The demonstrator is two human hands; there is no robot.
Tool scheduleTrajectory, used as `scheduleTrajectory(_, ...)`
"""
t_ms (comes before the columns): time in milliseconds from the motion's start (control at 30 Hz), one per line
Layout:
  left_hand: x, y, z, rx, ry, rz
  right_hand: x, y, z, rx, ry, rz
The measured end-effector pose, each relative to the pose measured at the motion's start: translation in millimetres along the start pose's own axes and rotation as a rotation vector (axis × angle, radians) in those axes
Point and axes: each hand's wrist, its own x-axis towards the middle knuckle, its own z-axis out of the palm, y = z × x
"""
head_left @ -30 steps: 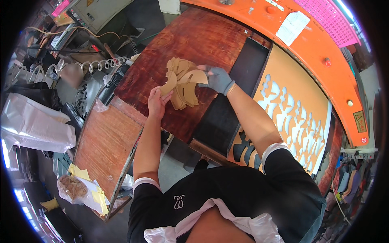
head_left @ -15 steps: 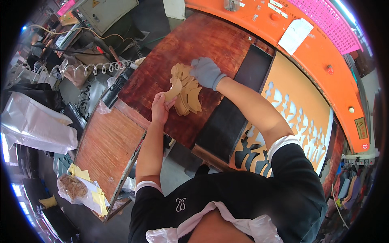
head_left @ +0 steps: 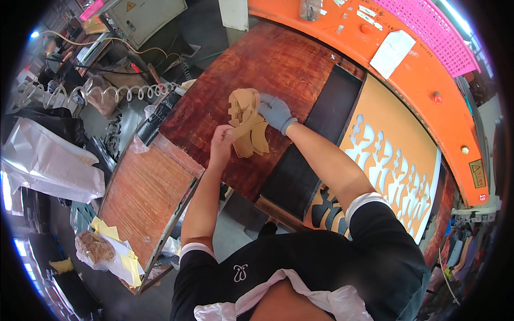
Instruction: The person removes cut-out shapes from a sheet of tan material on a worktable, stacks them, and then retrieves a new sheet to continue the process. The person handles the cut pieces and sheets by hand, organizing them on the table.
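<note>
Looks like the tan cutouts [head_left: 259, 142] are already out of the holed sheet [head_left: 388, 109] and heaped on the red-brown table [head_left: 292, 59], not squared up yet, with the bare left hand [head_left: 220, 143] pinching a curved piece [head_left: 247, 124] and the gloved right hand [head_left: 276, 113] at the heap's edge, grip hard to tell.

Signs and markings
1. Warning plate [head_left: 476, 172], yellow, black triangle over small lettering; on the orange machine [head_left: 423, 80], 3 o'clock.
2. Round sticker [head_left: 482, 197], red, white numeral; same machine, just below the plate.
3. Paper sheet [head_left: 392, 54], white, writing too faint to read; same machine, 2 o'clock.
4. Label strips [head_left: 369, 12], white, handwritten, illegible; same machine, 1 o'clock.
5. Triangular sign [head_left: 130, 6], yellow; grey cabinet [head_left: 144, 22], 11 o'clock.
6. Outline emblem [head_left: 240, 273], white; black shirt [head_left: 305, 257], 6 o'clock.
</note>
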Motion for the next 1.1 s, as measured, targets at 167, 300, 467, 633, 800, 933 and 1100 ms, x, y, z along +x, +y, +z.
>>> scheduleTrajectory(167,-22.1,18.7,38.5,1.07,-0.229,0.724,-5.0,13.8,4.4,-0.288,0.155,-0.014)
scheduleTrajectory(300,-23.6,14.5,38.8,0.989,-0.176,0.62,-19.9,14.2,-12.7,0.199,0.298,0.297)
scheduleTrajectory(467,-14.6,-20.1,28.8,0.52,0.216,0.271,-93.4,-10.9,12.0,0.514,0.083,0.551)
scheduleTrajectory(633,1.1,-49.2,31.8,0.558,0.173,0.226,-122.8,-38.1,65.9,0.015,0.023,0.259)
scheduleTrajectory(800,3.8,-53.3,25.7,0.494,0.137,0.176,-138.9,-38.5,31.9,-0.002,-0.015,0.263)
scheduleTrajectory(933,21.3,-44.6,21.4,0.3,0.35,-0.018,-176.9,-41.7,-2.5,0.078,-0.028,0.31)
scheduleTrajectory(1100,60.1,-27.1,12.4,0.631,0.341,-0.108,-205.7,-58.0,-34.8,-0.088,0.032,0.005)
